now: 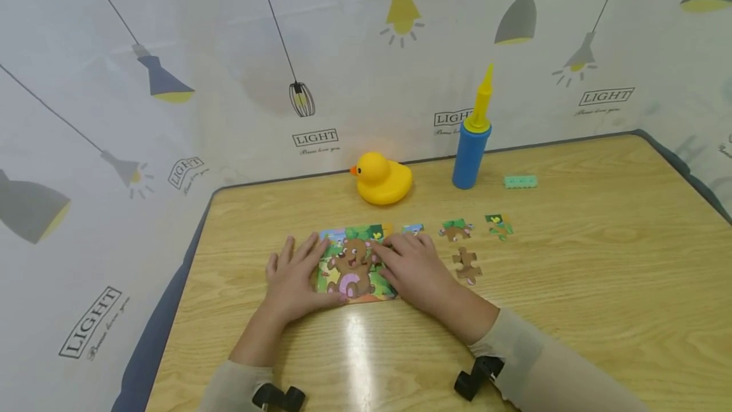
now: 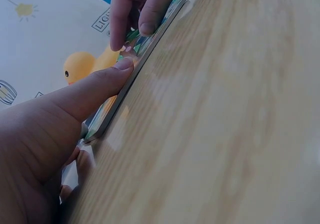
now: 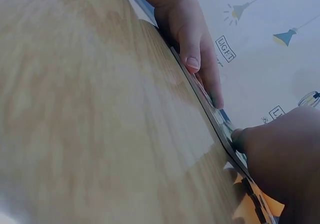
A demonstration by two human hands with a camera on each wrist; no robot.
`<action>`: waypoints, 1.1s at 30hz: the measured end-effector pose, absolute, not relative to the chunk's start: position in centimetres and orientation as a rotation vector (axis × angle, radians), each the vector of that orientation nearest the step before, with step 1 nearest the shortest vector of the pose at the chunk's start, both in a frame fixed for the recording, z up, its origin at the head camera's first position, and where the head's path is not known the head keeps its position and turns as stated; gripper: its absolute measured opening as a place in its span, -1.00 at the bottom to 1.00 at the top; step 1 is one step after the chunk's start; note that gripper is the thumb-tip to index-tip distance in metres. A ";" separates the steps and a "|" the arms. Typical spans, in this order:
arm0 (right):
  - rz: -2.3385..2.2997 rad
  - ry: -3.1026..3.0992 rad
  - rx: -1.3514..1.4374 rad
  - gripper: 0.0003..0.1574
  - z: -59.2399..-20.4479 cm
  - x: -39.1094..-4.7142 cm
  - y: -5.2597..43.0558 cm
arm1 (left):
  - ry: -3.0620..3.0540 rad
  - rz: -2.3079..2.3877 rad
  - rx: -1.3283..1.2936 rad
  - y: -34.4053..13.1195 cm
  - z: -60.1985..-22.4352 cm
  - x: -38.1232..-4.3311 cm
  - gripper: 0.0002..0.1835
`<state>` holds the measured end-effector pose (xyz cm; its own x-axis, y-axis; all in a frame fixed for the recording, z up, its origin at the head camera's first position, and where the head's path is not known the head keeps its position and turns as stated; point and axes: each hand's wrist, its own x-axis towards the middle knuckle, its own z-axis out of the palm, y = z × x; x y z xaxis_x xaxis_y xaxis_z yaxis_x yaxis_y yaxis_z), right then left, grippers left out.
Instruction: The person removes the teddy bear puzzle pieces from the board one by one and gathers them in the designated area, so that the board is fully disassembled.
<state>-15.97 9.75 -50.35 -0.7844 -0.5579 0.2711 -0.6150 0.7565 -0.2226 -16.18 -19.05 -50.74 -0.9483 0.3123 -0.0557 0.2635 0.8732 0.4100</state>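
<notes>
A bear picture puzzle [image 1: 350, 266] lies flat on the table between my two hands. My left hand [image 1: 294, 285] steadies it, fingers spread beside the left edge. The left thumb [image 2: 112, 76] rests on the near edge in the left wrist view. From the right side my right hand [image 1: 414, 270] reaches over the puzzle, its fingertips touching the picture near the bear's arm and covering that side. Loose puzzle pieces lie to the right: a brown piece [image 1: 467, 266], a brown-and-green piece [image 1: 455, 230], a green piece [image 1: 499, 226] and a blue one [image 1: 413, 229] partly behind the right hand.
A yellow rubber duck [image 1: 383, 180] sits behind the puzzle. Right of it a blue hand pump [image 1: 471, 154] with a yellow nozzle stands upright, with a mint-green toy block [image 1: 520, 182] beside it. A lamp-printed curtain [image 1: 229, 49] hangs along the table's back and left edges.
</notes>
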 end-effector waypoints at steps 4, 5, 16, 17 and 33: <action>0.520 -2.754 0.908 -0.39 -50.6 -15.9 10.2 | 2.924 0.608 0.452 -19.1 -50.9 -16.3 0.35; 0.545 -2.746 0.907 -0.40 -50.7 -15.8 10.4 | 2.922 0.609 0.454 -19.1 -50.9 -16.3 0.35; 0.757 -2.651 0.927 -0.46 -51.0 -15.0 12.3 | 2.928 0.622 0.451 -19.1 -50.9 -16.3 0.36; 0.765 -2.646 0.928 -0.47 -51.0 -14.9 12.5 | 2.926 0.621 0.450 -19.2 -50.9 -16.3 0.36; 0.896 -2.580 0.937 -0.43 -51.6 -13.8 16.4 | 2.929 0.615 0.449 -19.0 -50.7 -16.2 0.32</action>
<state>-13.79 16.43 -51.63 -0.7606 -0.4929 0.4226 -0.6487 0.6032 -0.4640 -16.21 -19.04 -50.68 -0.9496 0.3094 -0.0510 0.2628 0.8740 0.4088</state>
